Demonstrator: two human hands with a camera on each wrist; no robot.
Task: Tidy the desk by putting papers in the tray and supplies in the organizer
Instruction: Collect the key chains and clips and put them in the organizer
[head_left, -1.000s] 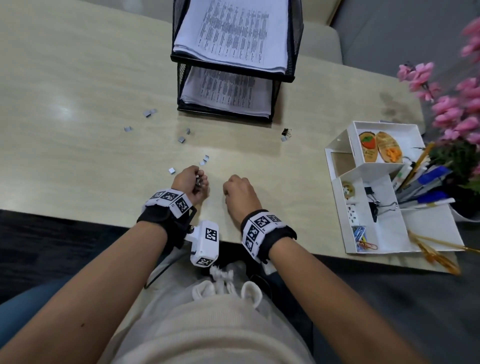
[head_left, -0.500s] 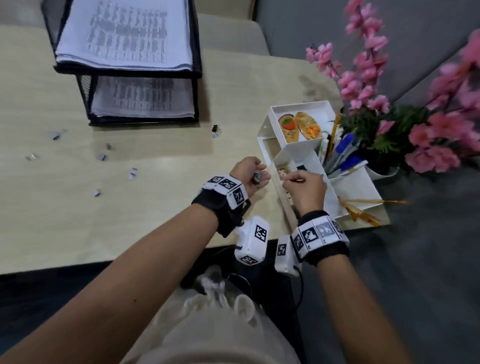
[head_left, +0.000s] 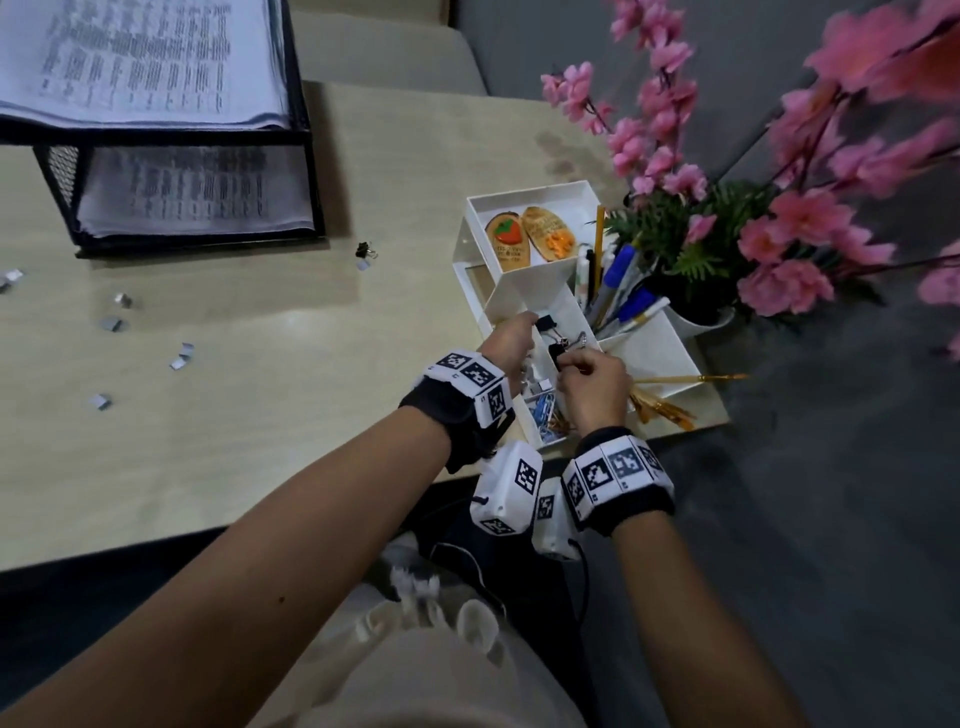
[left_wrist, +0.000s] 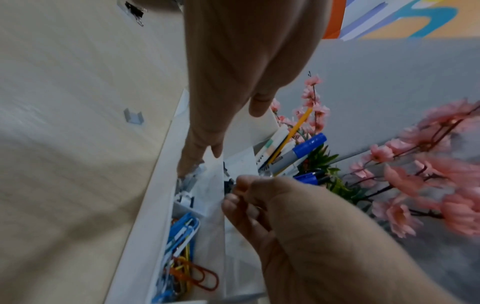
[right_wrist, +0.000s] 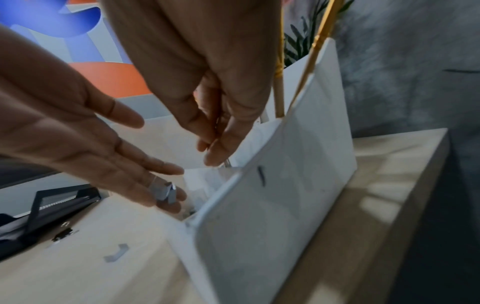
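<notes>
Both hands have come further over the white organizer (head_left: 652, 358) since half a second ago: the left hand (head_left: 511, 340), then a fist at its near wall, now has straight fingers over a small compartment with grey staple strips (right_wrist: 165, 192) at the fingertips, touching or falling I cannot tell. At 3 o'clock from it, the right hand (head_left: 592, 384) pinches a small metal piece, too hidden to name, above the binder-clip compartment. More staple strips (head_left: 111, 323) lie at 9 o'clock on the desk (head_left: 249, 415), the black paper tray (head_left: 306, 156) at 11 o'clock holding papers (head_left: 140, 57).
</notes>
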